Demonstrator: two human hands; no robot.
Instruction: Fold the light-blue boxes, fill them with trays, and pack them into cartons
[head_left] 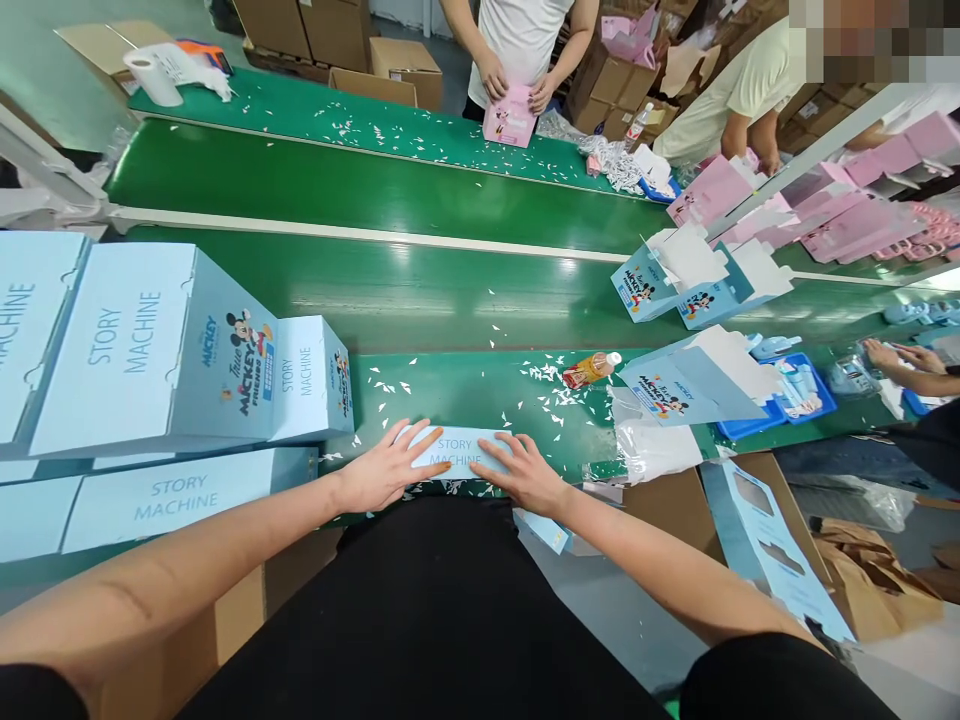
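The head-worn camera looks forward and down over the green worktable (450, 388).

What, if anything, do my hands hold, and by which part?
Left hand and right hand lie on opposite ends of the blue box between them; whether they grip or merely touch it cannot be told.

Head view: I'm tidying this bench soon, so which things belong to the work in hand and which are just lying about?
Seem to belong:
- blue box, touched by the left hand and right hand
- closed boxes, left
- open boxes, right

Probably lying about:
- drink bottle
- white scraps
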